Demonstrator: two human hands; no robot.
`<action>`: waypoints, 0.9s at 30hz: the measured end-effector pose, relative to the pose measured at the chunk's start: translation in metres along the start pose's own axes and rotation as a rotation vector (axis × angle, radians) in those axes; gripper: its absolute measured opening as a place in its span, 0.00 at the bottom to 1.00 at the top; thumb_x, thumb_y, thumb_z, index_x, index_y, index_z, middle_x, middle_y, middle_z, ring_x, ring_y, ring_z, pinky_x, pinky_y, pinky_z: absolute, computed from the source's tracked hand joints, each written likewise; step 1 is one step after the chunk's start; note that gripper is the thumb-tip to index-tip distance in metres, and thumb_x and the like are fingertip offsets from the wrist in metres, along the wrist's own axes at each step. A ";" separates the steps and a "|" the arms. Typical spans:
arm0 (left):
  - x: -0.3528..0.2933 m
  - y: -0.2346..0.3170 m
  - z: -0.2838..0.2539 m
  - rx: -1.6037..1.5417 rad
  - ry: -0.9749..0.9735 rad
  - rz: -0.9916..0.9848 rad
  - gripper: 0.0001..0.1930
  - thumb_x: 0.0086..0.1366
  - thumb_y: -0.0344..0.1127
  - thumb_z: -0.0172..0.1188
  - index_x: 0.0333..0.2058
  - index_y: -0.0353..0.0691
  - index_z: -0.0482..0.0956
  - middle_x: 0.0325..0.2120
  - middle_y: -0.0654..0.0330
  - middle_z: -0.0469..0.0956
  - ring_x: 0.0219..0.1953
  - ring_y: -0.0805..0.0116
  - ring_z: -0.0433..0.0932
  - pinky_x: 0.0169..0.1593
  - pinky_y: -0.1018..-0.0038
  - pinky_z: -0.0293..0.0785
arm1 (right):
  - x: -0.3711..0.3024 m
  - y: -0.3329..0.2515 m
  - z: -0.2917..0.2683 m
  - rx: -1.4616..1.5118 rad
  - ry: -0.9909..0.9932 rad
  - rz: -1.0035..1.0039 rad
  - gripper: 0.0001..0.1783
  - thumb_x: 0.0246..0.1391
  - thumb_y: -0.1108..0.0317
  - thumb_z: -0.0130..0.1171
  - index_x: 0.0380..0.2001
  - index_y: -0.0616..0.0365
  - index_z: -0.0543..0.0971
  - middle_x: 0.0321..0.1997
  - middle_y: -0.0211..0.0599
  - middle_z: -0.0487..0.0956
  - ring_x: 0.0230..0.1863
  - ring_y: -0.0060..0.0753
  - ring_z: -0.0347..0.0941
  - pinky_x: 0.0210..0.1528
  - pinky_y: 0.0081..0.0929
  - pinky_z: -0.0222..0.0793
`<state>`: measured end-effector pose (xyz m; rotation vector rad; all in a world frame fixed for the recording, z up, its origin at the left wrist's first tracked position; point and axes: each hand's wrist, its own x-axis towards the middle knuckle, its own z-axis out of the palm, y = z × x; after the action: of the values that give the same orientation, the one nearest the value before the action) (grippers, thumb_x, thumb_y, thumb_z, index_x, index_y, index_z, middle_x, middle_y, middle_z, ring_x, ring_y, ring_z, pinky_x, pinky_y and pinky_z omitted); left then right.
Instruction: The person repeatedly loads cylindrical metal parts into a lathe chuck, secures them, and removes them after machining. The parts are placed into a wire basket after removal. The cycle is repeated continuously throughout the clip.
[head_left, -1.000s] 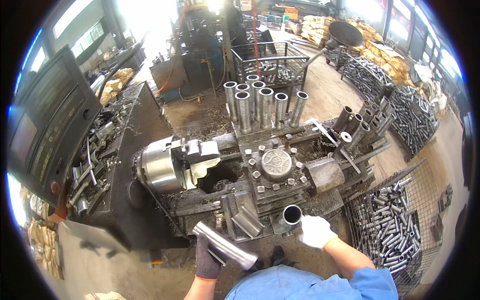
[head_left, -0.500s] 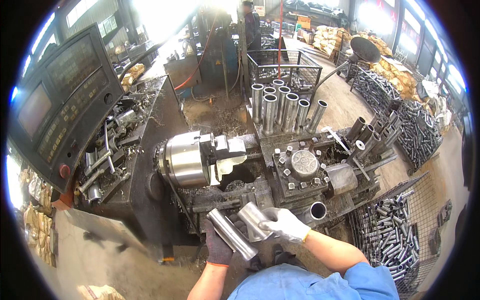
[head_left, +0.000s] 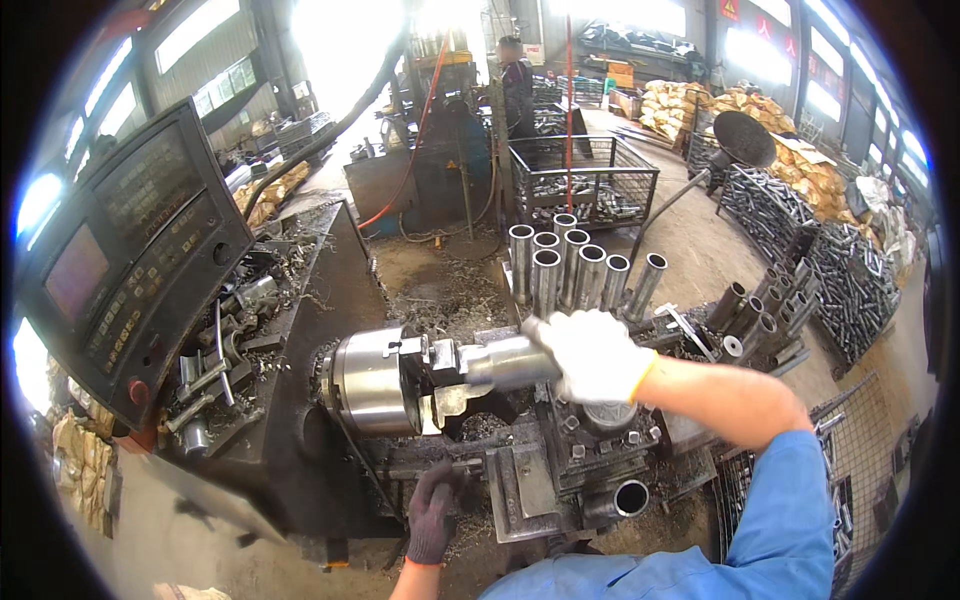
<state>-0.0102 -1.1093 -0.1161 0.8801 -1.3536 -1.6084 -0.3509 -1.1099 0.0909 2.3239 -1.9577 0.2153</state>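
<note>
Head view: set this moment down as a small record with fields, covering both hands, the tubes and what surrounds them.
Right hand: white-gloved, closed around a metal tube
Left hand: dark-gloved, low at the front of the machine; no tube visible in it
Tube position: lying sideways, left end at the shiny round clamp; contact unclear
Standing tubes: eight visible, grouped beyond the right hand
Control panel: at the left, with a red button
Background: a person standing

Head-worn fisheye looked down and forward from above a white-gloved right hand point(head_left: 600, 356) and dark-gloved left hand point(head_left: 433, 512), close over a round silver metal chuck point(head_left: 375, 383), taking in a distant black wire-mesh crate point(head_left: 610, 171).
</note>
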 end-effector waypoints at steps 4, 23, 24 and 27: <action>-0.063 -0.085 -0.065 0.380 0.196 0.012 0.21 0.76 0.46 0.59 0.58 0.36 0.80 0.50 0.53 0.82 0.55 0.61 0.81 0.62 0.63 0.75 | 0.058 0.058 0.059 -0.338 -0.162 -0.086 0.22 0.49 0.64 0.72 0.49 0.53 0.82 0.41 0.45 0.86 0.41 0.51 0.86 0.45 0.48 0.82; -0.167 -0.111 -0.259 -0.775 0.745 -0.171 0.29 0.77 0.68 0.46 0.30 0.51 0.79 0.21 0.63 0.72 0.23 0.67 0.68 0.31 0.66 0.66 | 0.112 0.081 0.137 0.221 -0.831 0.067 0.34 0.40 0.54 0.79 0.51 0.59 0.86 0.47 0.51 0.89 0.51 0.43 0.86 0.57 0.43 0.78; -0.171 -0.112 -0.269 -0.866 0.663 -0.202 0.26 0.77 0.65 0.49 0.33 0.50 0.81 0.21 0.62 0.74 0.25 0.65 0.72 0.36 0.63 0.71 | 0.114 0.076 0.141 0.179 -0.844 0.105 0.31 0.39 0.57 0.78 0.49 0.59 0.88 0.46 0.51 0.89 0.51 0.42 0.86 0.57 0.44 0.78; -0.174 -0.120 -0.285 -0.873 0.735 -0.309 0.23 0.77 0.60 0.53 0.37 0.48 0.82 0.19 0.61 0.76 0.24 0.61 0.78 0.39 0.58 0.81 | 0.124 0.054 0.148 0.399 -0.531 0.001 0.49 0.41 0.54 0.75 0.67 0.64 0.73 0.59 0.60 0.82 0.60 0.55 0.80 0.64 0.44 0.75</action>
<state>0.2978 -1.0557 -0.2836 0.9800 0.0271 -1.6181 -0.3765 -1.2634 -0.0347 2.8690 -2.3233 -0.0243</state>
